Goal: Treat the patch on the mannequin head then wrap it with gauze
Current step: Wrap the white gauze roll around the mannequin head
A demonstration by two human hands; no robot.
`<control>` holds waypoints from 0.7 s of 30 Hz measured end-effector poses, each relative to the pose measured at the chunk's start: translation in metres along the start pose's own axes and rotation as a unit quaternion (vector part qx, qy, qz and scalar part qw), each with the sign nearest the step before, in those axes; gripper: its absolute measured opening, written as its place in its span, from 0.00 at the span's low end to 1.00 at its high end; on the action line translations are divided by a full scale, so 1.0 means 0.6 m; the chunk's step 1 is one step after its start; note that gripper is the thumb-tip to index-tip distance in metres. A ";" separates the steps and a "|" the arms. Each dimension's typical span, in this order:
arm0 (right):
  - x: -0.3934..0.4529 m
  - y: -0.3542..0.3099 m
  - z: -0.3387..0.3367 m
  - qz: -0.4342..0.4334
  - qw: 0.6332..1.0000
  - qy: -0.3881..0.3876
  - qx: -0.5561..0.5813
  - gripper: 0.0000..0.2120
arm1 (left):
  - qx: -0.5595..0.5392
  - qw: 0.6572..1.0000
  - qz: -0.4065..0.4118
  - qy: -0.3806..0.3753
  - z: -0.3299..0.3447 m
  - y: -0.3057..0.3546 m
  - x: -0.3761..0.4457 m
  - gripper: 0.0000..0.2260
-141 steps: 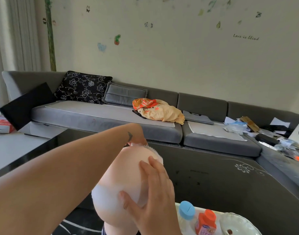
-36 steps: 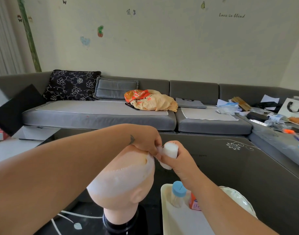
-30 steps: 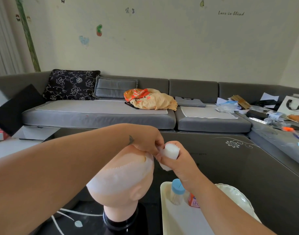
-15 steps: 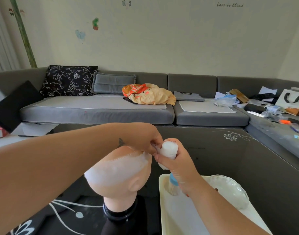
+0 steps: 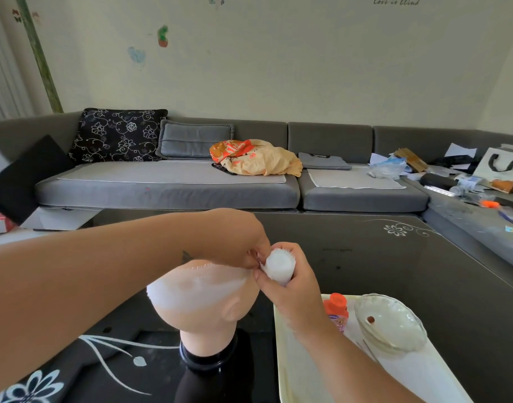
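Observation:
A pale mannequin head stands on a black stand on the dark table. A band of white gauze runs round its crown. My right hand grips the white gauze roll just right of the head's top. My left hand reaches over the head and pinches the gauze strip where it leaves the roll. The patch itself is not visible.
A cream tray at the lower right holds an orange-capped bottle and a glass bowl. The dark glass table has flower decals. A grey sofa with cushions, an orange bag and clutter lies behind.
The view has tipped downward. My right hand has brought the gauze roll from flat on the head's side up to its top right, where my left hand pinches the strip. The head now carries a gauze band.

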State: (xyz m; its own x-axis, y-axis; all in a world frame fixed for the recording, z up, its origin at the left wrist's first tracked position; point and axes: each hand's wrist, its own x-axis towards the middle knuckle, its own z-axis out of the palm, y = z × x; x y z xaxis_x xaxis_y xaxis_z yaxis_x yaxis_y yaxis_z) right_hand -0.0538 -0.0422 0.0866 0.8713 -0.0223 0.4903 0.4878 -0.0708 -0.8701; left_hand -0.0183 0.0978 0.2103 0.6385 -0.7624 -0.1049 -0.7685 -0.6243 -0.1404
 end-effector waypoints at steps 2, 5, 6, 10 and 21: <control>-0.005 0.000 0.003 0.004 1.000 -0.004 0.001 0.18 | 0.017 1.000 0.012 0.003 0.002 0.002 -0.006 0.10; -0.012 0.001 0.008 0.011 1.000 -0.008 0.012 0.17 | 0.024 0.999 0.022 0.000 0.005 0.004 -0.017 0.10; -0.013 0.002 0.010 0.013 1.000 -0.008 0.017 0.17 | 0.022 0.999 0.024 0.002 0.006 0.004 -0.020 0.11; -0.019 0.001 0.015 0.025 0.999 -0.015 0.044 0.18 | 0.024 0.999 0.036 0.021 0.009 0.003 -0.028 0.11; -0.039 0.005 0.023 0.048 0.996 -0.039 0.062 0.25 | 0.048 0.991 0.103 0.071 0.042 -0.021 -0.056 0.17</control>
State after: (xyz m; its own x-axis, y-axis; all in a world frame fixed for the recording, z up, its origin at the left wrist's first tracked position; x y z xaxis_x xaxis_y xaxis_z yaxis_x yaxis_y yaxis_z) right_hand -0.0720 -0.0281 0.0719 0.9131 0.0544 0.4042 0.4016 0.0524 -0.9143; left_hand -0.0292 0.1359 0.1907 0.4514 -0.8923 -0.0033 -0.8700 -0.4393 -0.2241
